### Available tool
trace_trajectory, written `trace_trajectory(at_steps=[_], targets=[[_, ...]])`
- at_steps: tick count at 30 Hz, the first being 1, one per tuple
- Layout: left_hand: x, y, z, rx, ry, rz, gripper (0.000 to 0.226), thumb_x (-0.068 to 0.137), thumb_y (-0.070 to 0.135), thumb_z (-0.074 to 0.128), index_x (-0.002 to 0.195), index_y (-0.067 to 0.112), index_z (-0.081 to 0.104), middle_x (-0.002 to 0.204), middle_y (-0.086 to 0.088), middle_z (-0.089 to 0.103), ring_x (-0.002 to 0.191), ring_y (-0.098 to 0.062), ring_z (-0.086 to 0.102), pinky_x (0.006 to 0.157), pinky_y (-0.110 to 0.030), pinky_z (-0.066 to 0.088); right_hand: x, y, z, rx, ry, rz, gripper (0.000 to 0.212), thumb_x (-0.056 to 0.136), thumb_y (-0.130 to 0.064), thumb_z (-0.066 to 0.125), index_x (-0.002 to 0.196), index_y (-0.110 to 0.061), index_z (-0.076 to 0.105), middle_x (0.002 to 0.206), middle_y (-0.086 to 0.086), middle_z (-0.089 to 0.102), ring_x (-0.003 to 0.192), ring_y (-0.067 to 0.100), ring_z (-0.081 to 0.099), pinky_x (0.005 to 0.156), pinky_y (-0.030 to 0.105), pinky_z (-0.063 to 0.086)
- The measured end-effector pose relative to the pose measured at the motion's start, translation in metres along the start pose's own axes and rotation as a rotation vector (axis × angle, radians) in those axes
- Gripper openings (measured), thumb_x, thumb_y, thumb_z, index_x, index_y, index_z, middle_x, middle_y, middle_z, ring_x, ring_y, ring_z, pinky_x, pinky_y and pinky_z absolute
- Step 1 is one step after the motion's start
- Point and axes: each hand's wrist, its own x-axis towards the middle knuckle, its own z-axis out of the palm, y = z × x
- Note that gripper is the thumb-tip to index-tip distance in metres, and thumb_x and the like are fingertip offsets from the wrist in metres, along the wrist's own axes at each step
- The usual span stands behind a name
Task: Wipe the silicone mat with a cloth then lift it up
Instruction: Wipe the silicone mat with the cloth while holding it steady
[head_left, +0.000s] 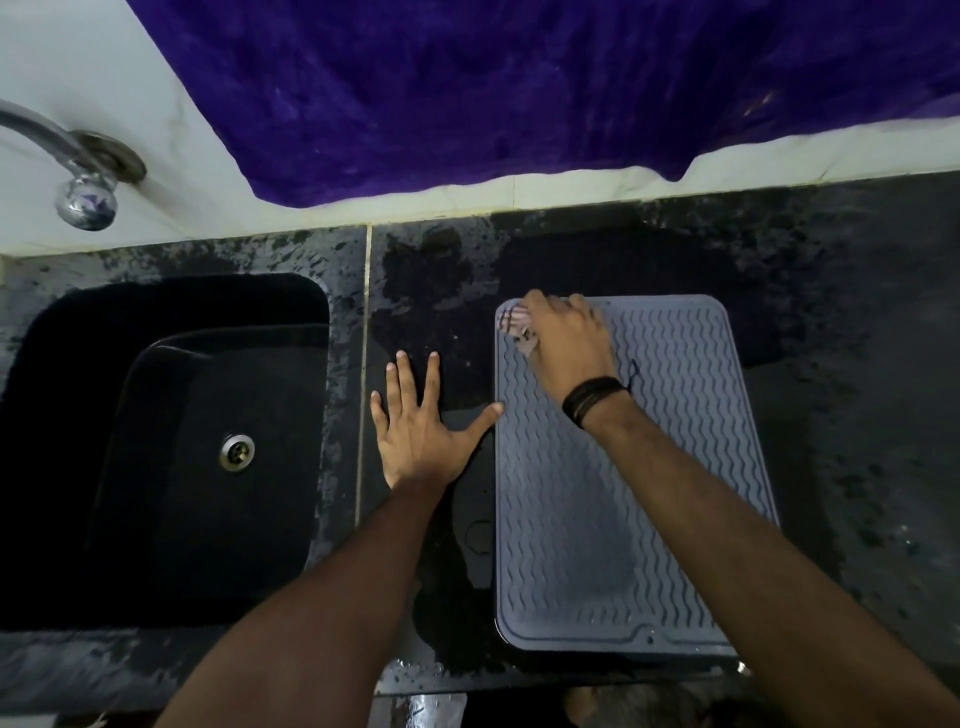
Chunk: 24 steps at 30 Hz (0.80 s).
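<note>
As seen, mat (623, 493) lengthwise front-to-back.

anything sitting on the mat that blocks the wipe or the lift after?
Nothing visible does. The silicone mat carries only the cloth under the right hand at its far left corner. The left hand lies flat on the counter, thumb at the mat's left edge.

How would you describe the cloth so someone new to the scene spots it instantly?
Start at the dark countertop right of the black sink, where a grey wavy-ribbed silicone mat lies. At the mat's far left corner, the right hand presses on a small bunched cloth. It is the only pale, striped, soft thing there, mostly hidden under the fingers.
</note>
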Motion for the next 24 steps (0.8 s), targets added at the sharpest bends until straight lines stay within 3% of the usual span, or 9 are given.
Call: trace_trajectory(at_steps=[4,8,17,24], targets=[[-0.001,0.000,0.000,-0.005,0.004,0.001,0.117,0.071,0.105,0.017,0.164,0.036,-0.002,0.171,-0.003,-0.011,0.157,-0.019,-0.014,0.126,-0.048,-0.007,0.008,0.010,0.023,-0.006,0.034,0.158,0.059,0.079,-0.016,0.068,0.134,-0.017,0.045,0.129,0.008,0.057,0.122,0.032,0.045,0.097,0.049,0.036],[-0.001,0.001,-0.001,0.002,0.003,0.002,0.118,0.070,0.105,0.017,0.164,0.036,-0.002,0.171,-0.003,-0.012,0.157,-0.019,-0.015,0.126,-0.048,-0.008,-0.010,0.025,0.055,0.040,0.080,0.081,0.068,0.075,-0.008,0.065,0.138,-0.024,0.046,0.150,-0.003,0.040,0.131,0.025,0.036,0.106,0.050,0.025],[0.000,-0.001,0.002,0.011,0.013,-0.001,0.120,0.069,0.106,0.018,0.164,0.036,-0.001,0.171,-0.003,-0.012,0.157,-0.018,-0.015,0.127,-0.049,-0.007,0.004,0.039,0.058,0.226,0.118,-0.050,0.068,0.064,-0.003,0.066,0.128,-0.023,0.057,0.143,-0.002,0.048,0.126,0.025,0.040,0.106,0.045,0.020],[0.000,0.002,0.003,0.025,0.015,0.021,0.113,0.075,0.102,0.019,0.164,0.036,-0.001,0.171,-0.005,-0.011,0.157,-0.020,-0.015,0.125,-0.052,-0.010,0.007,0.036,0.063,0.267,0.106,0.062,0.090,0.068,-0.013,0.069,0.149,-0.022,0.032,0.155,0.003,0.031,0.136,0.028,0.032,0.113,0.056,0.021]])
